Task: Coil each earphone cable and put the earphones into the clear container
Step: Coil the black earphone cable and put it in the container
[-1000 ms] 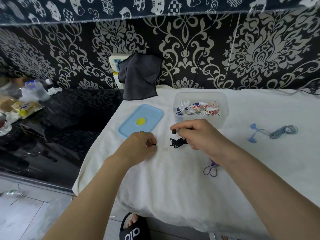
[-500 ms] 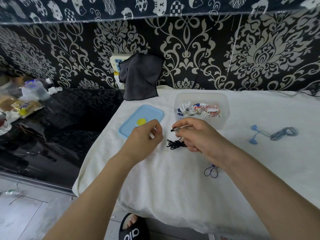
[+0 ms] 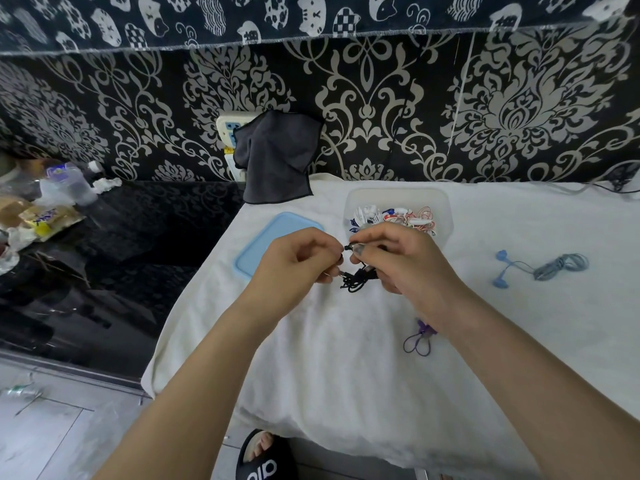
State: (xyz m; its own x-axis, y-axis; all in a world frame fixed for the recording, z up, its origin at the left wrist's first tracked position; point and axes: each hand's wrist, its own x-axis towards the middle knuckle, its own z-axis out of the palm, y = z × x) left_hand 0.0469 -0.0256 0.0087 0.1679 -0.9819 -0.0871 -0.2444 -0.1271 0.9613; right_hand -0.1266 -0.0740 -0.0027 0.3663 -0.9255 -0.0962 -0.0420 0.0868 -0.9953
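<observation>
While the black earphones (image 3: 355, 280) are hanging in a loose tangle just above the white cloth (image 3: 346, 375), both hands are meeting over them in front of the clear container (image 3: 398, 216). The left hand (image 3: 298, 258) is curling its fingers inward and pinching one end of the black cable between thumb and fingertips, and the right hand (image 3: 398, 261) is pinching another part of the same cable, with a dark tip showing between thumb and forefinger. The two hands are sitting almost knuckle to knuckle, the cable bunching below and between them. The clear container is standing just behind the right hand on the cloth, holding a heap of white and red-and-white earphones (image 3: 398, 218). Its blue lid (image 3: 273, 240) is lying flat on the cloth beside it, partly hidden by the left hand. A pair of blue earphones (image 3: 540, 268) is lying well apart to the right, its cable gathered into a loose bundle. A purple cable (image 3: 419, 341) is peeking out in small loops from under the right forearm. A dark grey cloth (image 3: 277, 157) is hanging against the patterned wall behind the lid. Below the table edge a foot in a black slipper (image 3: 263, 459) is showing on the floor.
</observation>
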